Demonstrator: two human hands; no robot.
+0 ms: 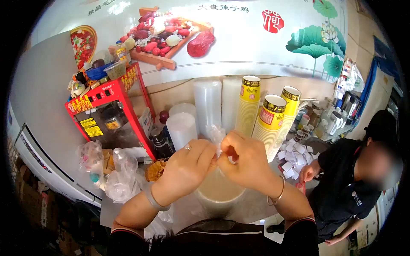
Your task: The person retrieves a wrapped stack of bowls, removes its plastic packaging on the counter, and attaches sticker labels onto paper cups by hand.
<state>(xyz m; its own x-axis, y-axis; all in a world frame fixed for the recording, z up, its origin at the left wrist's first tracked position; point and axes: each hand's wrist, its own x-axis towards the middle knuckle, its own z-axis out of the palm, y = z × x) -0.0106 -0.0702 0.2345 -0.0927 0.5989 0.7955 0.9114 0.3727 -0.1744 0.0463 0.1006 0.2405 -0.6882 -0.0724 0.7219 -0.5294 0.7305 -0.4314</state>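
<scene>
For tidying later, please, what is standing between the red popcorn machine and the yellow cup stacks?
In the head view, a dark flask and stacks of translucent plastic containers stand between the popcorn machine and the yellow cup stacks.

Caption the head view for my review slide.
Left hand and right hand pinch clear plastic above a round tub, near stacked yellow cups.

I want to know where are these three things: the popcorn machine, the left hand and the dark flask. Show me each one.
Popcorn machine (106,96): head view, on its red upper panel.
Left hand (186,164): head view, on its back.
Dark flask (162,145): head view, on its body.
</scene>
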